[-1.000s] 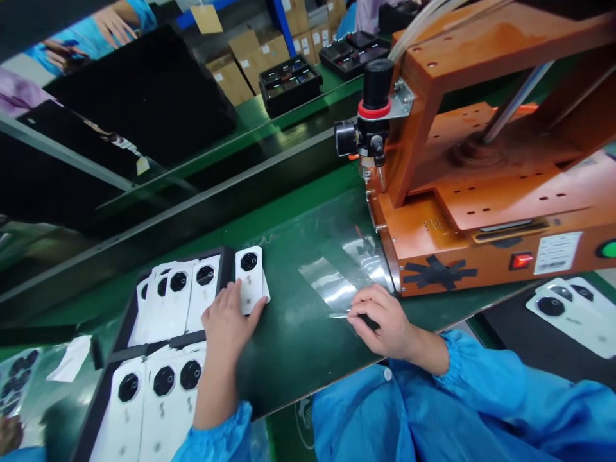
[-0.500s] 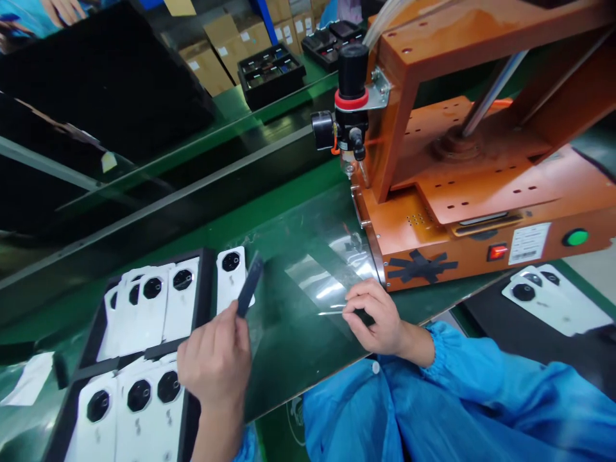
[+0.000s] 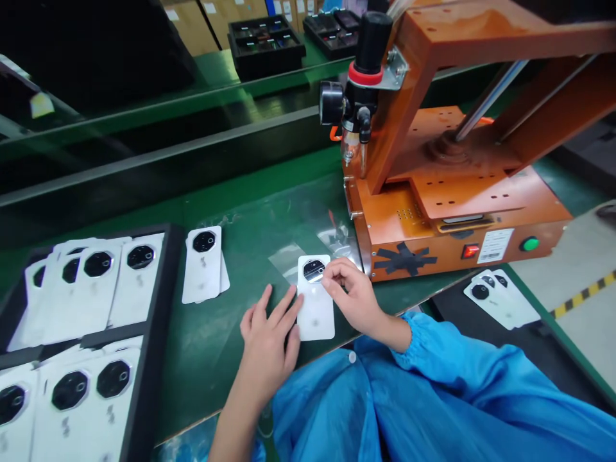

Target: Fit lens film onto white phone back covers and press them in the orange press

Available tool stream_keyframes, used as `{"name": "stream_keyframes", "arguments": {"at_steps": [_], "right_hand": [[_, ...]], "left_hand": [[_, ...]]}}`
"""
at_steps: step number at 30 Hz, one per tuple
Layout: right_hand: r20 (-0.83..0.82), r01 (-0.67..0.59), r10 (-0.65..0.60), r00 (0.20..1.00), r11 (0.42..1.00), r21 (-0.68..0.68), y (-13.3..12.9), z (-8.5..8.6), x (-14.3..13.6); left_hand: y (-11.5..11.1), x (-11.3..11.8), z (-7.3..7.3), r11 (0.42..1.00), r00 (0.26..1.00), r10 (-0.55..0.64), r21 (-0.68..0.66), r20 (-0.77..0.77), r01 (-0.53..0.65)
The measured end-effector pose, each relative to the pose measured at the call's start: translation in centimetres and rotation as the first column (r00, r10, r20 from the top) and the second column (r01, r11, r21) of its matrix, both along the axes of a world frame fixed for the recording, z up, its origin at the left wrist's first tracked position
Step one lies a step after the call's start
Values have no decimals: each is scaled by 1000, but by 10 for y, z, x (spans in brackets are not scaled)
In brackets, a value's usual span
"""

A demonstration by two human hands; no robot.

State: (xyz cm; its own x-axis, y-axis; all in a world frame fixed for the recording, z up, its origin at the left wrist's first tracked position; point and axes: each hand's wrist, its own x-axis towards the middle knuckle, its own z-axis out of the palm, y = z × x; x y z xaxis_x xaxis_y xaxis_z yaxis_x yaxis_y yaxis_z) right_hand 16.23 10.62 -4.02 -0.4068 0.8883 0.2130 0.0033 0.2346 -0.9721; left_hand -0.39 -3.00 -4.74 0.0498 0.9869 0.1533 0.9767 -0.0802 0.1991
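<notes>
A white phone back cover (image 3: 316, 312) with a round black camera window lies on the green table before me. My left hand (image 3: 270, 337) is open beside it, fingers spread, the fingertips at the cover's left edge. Over the camera window's right side, the thumb and forefinger of my right hand (image 3: 353, 292) are pinched together. Whatever they hold, if anything, is too small to make out. To the left sits a small stack of similar covers (image 3: 202, 276), slightly fanned.
A black divided tray (image 3: 154, 340) with several white covers stands at the left. An orange press (image 3: 409, 234) with a pressure gauge (image 3: 332, 102) occupies the right. More covers (image 3: 503, 301) lie on a black surface beyond my right sleeve. Black parts trays (image 3: 265, 54) stand behind.
My left hand has laid the cover it held edge-on onto the table and opened beside it. My right hand has come to its camera window. The thin strip at its fingers no longer shows.
</notes>
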Motion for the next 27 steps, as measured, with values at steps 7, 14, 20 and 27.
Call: {"name": "stream_keyframes", "arguments": {"at_steps": [7,14,20,27], "right_hand": [[100,-1,21,995,981,-196,24,0,-23],[217,-38,44,975,999,-32,33,5,-27],[466,-210,172,868,977,32,39,13,-31],[590,-351,259,765,935,44,32,12,-36]], "left_hand": [[-15,38,-7,976,986,163,152,-16,-159],[-6,38,-12,986,996,86,139,40,-90],[-11,39,-15,978,992,99,174,80,-111],[-8,40,-14,974,988,85,199,128,-110]]}}
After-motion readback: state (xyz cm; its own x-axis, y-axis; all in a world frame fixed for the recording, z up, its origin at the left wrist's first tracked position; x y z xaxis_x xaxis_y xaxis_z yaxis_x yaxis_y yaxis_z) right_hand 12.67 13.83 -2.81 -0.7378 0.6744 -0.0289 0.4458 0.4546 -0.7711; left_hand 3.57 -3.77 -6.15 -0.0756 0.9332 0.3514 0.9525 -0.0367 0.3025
